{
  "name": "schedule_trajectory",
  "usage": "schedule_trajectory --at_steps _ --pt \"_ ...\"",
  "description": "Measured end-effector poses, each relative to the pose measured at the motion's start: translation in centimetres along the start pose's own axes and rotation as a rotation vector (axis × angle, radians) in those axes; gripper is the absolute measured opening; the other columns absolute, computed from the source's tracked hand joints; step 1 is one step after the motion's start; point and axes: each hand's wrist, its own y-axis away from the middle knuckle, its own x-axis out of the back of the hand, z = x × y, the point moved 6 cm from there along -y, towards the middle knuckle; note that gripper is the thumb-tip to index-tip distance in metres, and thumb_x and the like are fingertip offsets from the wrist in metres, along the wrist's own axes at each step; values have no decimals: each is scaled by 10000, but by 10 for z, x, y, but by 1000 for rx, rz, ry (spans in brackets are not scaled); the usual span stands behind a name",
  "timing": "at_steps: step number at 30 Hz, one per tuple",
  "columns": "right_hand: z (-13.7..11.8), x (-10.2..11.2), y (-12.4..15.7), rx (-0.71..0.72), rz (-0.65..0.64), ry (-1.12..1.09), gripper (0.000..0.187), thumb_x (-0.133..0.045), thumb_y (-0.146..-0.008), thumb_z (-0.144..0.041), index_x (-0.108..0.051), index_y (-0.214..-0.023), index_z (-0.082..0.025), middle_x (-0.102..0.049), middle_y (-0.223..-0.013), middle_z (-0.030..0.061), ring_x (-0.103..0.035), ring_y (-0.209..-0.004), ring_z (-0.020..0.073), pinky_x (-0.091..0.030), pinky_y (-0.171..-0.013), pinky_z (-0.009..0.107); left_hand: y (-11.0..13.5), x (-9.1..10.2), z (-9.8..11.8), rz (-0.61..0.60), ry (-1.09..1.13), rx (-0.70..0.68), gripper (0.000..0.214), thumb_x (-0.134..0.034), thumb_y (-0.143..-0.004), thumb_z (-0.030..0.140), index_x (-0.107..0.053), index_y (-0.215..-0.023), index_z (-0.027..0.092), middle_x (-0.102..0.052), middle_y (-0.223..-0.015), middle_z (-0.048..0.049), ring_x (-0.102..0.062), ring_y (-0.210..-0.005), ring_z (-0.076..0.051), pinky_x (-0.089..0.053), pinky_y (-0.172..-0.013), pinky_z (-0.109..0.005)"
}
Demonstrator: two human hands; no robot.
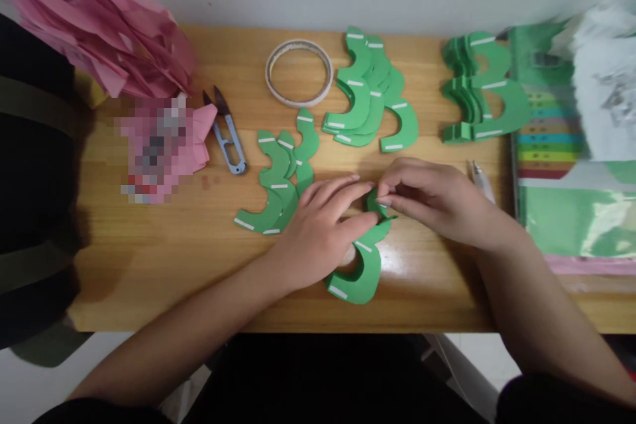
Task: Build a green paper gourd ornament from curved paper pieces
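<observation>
A green curved paper piece (362, 273) with white tape strips lies near the front edge of the wooden table (159, 265). My left hand (320, 232) rests flat on its upper part, fingers stretched toward the right. My right hand (427, 195) pinches the top end of the same green piece between thumb and fingertips. Both hands meet at the middle of the table.
More green cut-outs lie in a pile (281, 175) left of my hands, a second pile (370, 89) behind and a stack (477, 86) at the back right. A tape roll (299, 71), blue snips (227, 132), pink paper (99, 20), a pen (481, 179) and a coloured paper pack (556, 139) surround them.
</observation>
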Motion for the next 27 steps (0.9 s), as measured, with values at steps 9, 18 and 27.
schedule_trajectory --at_steps 9,18,27 --pt "3 2 4 -72 46 -96 121 -583 -899 -293 -606 -842 -189 -600 -773 20 -577 -662 122 -464 -586 246 0 -2 1 5 -15 -28 216 -453 -977 169 -656 -1049 172 -611 -1295 -87 -485 -1282 -242 -393 -1020 -415" --pt "6 10 8 -175 169 -289 114 -639 -862 -302 -616 -801 -209 -650 -739 11 -610 -674 128 -517 -611 258 0 1 2 22 -1 -27 222 -453 -979 172 -662 -1053 170 -620 -1278 -89 -505 -1257 -245 -391 -1011 -417" --pt "19 9 17 -507 95 -492 262 -753 -748 -420 -600 -753 -207 -646 -621 -5 -613 -545 112 -507 -515 246 0 1 2 23 15 -21 225 -447 -983 175 -667 -1029 173 -616 -1287 -88 -515 -1248 -243 -392 -1006 -418"
